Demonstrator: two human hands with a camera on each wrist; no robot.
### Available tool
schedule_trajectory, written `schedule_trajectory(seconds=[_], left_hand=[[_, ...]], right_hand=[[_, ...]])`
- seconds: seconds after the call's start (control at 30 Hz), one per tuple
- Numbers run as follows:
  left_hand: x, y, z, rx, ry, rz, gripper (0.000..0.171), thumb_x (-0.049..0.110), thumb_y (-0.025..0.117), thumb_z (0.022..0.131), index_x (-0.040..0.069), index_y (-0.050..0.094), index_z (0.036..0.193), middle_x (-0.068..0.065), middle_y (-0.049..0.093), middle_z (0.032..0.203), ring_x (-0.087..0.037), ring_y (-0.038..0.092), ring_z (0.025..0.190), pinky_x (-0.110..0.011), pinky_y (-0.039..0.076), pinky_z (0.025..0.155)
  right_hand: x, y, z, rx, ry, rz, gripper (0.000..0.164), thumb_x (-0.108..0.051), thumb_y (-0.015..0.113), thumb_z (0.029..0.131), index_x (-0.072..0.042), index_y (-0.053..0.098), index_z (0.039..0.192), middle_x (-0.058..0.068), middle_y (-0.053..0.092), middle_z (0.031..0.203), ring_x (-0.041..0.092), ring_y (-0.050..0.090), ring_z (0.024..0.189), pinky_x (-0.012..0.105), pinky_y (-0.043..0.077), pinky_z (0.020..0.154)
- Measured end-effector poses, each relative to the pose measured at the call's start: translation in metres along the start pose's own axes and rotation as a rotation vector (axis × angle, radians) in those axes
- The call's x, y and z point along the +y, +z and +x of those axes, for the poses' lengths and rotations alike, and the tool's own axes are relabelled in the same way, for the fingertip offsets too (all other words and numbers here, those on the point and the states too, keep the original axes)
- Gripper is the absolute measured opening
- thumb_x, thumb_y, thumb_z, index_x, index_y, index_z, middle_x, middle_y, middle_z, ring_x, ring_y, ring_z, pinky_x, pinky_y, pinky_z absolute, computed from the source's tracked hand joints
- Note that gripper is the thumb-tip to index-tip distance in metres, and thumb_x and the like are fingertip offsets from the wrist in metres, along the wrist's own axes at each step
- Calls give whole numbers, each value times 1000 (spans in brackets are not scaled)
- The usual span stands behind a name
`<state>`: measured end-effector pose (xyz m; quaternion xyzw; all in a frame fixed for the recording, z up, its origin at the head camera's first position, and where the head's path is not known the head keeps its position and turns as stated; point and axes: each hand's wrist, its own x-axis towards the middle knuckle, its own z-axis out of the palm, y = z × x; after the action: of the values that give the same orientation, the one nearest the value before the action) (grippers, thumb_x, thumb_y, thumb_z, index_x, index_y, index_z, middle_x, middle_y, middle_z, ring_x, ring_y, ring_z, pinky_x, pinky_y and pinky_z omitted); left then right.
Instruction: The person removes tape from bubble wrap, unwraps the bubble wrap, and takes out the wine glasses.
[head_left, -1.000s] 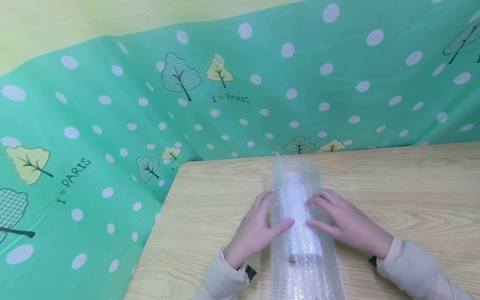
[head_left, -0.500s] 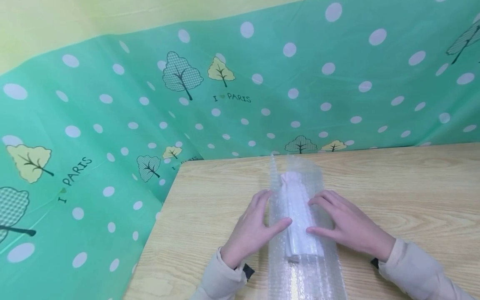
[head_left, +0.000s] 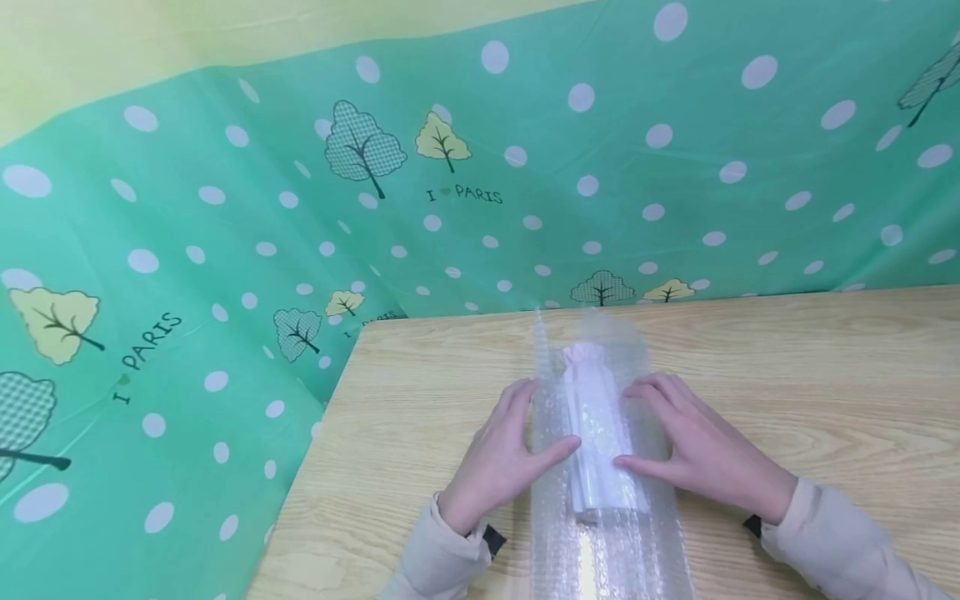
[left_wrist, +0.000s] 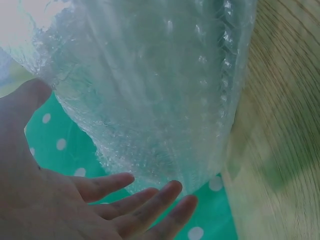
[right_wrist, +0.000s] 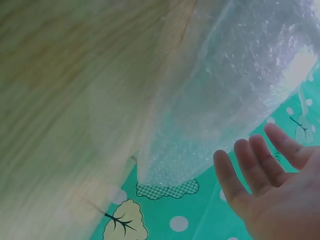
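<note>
A long sheet of clear bubble wrap (head_left: 551, 533) lies lengthwise on the wooden table in the head view. On it, partly wrapped, is a white cylinder-like bundle (head_left: 596, 425) with lengthwise folds and a gathered pinkish top. My left hand (head_left: 498, 462) is along the left side, its fingertips at the wrap's edge and its thumb over the bundle. On the other side my right hand (head_left: 701, 442) has its thumb and fingertips at the wrap, fingers loosely bent. Both wrist views show spread fingers beside the bubble wrap (left_wrist: 155, 90), with nothing gripped.
Wood-grain table (head_left: 825, 375) extends to both sides of the wrap. Behind and to the left hangs a green dotted curtain (head_left: 465, 108) with printed trees, close against the table's back and left edges.
The wrap's left side has opened outward to the left, and the bundle's gathered top shows more plainly. Both hands have drawn slightly apart.
</note>
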<state>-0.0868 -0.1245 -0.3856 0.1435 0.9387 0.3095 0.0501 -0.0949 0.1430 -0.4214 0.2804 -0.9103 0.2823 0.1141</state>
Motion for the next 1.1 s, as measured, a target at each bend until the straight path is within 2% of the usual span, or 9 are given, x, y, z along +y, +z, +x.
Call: schedule_trajectory(seconds=[0.17, 0.37, 0.5, 0.67, 0.77, 1.07, 1.1], left_hand=[[-1, -1, 0, 1, 0, -12, 96, 77, 53, 84, 20, 29, 156, -1, 28, 161, -28, 41, 140, -54, 41, 111], [-4, -1, 1, -1, 1, -20, 95, 75, 55, 84, 20, 28, 156, 1, 28, 161, -27, 42, 139, -54, 41, 111], [-5, 0, 0, -6, 9, -34, 94, 72, 59, 85, 20, 27, 156, 1, 30, 160, -26, 46, 136, -53, 43, 109], [-7, 0, -2, -14, -1, -45, 96, 71, 62, 83, 21, 26, 157, 3, 31, 158, -21, 56, 121, -47, 50, 103], [-7, 0, -3, -14, -1, -45, 97, 71, 62, 83, 19, 25, 157, 2, 32, 158, -19, 58, 117, -44, 52, 100], [-6, -3, -1, -7, -13, -45, 96, 69, 62, 84, 17, 25, 157, -1, 33, 158, -23, 56, 122, -47, 49, 104], [-6, -3, -1, -5, -13, -45, 96, 69, 62, 84, 17, 26, 157, -1, 33, 158, -23, 56, 122, -47, 48, 104]], right_hand=[[0, -3, 1, -1, -47, 11, 77, -54, 75, 82, -10, 50, 140, 5, 47, 141, 24, 48, 125, 52, 52, 98], [1, -2, 1, -17, -154, -10, 74, -40, 75, 87, -19, 43, 150, 6, 40, 153, 26, 40, 137, 55, 44, 106], [1, -1, 0, -30, -193, -24, 72, -35, 73, 89, -22, 40, 152, 5, 37, 157, 26, 37, 141, 57, 42, 108], [1, -2, -2, -31, -218, -48, 68, -32, 72, 88, -25, 44, 150, 6, 36, 158, 28, 34, 143, 59, 42, 106], [1, -4, -3, -25, -225, -64, 69, -30, 73, 87, -25, 45, 149, 6, 36, 158, 27, 34, 143, 57, 43, 105], [4, -7, -3, -28, -233, -93, 71, -27, 74, 85, -23, 44, 150, 5, 36, 158, 25, 34, 143, 52, 44, 105], [4, -7, -3, -29, -231, -93, 71, -27, 74, 85, -23, 44, 150, 5, 36, 158, 25, 35, 143, 48, 42, 109]])
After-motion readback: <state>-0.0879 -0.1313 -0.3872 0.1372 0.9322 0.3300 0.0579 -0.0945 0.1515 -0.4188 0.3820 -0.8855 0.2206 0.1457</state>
